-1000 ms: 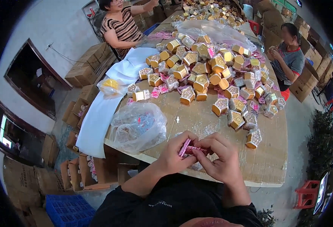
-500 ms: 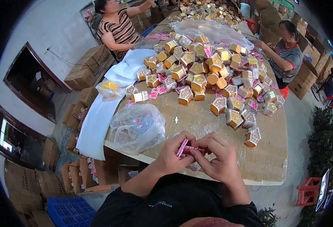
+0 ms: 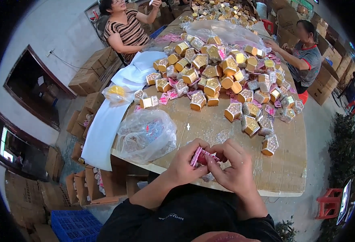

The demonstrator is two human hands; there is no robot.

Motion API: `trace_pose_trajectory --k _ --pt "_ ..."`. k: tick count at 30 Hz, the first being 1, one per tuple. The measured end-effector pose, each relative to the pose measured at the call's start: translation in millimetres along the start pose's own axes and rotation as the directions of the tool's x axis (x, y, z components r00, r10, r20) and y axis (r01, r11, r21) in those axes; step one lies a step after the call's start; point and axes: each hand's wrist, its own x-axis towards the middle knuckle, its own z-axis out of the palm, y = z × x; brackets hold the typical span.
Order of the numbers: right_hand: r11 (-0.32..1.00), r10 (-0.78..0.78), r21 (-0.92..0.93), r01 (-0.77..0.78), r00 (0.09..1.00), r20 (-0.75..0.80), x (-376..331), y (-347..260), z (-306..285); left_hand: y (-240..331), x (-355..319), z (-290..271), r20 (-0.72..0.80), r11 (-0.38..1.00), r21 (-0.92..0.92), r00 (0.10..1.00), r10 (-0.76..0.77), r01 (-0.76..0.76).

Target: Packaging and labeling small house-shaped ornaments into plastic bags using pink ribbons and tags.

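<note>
My left hand [image 3: 187,162] and my right hand [image 3: 234,167] meet over the near edge of the wooden table [image 3: 290,169]. Both pinch a small stack of pink paper pieces [image 3: 198,156] between the fingertips. A heap of small gold hexagonal boxes [image 3: 222,76] covers the table's middle and far side. The closest box [image 3: 269,145] stands just right of my right hand. Pink slips lie scattered among the boxes.
A clear plastic bag [image 3: 147,135] with small items sits left of my hands. White sheets [image 3: 109,121] hang over the table's left edge. Two other people sit at the far left [image 3: 125,30] and right [image 3: 304,54]. Cardboard boxes [image 3: 86,80], a blue crate [image 3: 74,226] and a red stool [image 3: 329,203] stand around.
My hands stay at the near edge with the pink paper pieces, with only small finger movements. The person at the far right has shifted an arm slightly.
</note>
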Motion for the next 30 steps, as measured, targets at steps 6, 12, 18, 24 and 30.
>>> trace_pose_trajectory --k 6,12,18,24,30 --pt "1.0 0.006 -0.018 -0.007 0.998 -0.069 1 0 6 -4 -1 1 -0.067 0.998 0.047 0.997 0.046 -0.043" --pt "0.998 0.015 -0.057 -0.02 0.997 -0.074 0 1 11 -7 -3 2 -0.125 0.987 0.155 0.991 0.053 -0.033" --pt "0.998 0.018 -0.055 -0.022 0.998 -0.063 0 0 13 -7 -2 1 -0.103 0.959 0.26 0.984 0.143 -0.112" --pt "0.999 0.016 -0.029 -0.017 0.999 -0.035 0 -1 12 -3 -2 0 -0.099 0.959 0.252 0.982 0.162 -0.133" --pt "1.0 0.012 -0.002 -0.012 1.0 -0.021 -1 0 12 -4 -4 1 -0.112 0.971 0.215 0.985 0.133 -0.107"
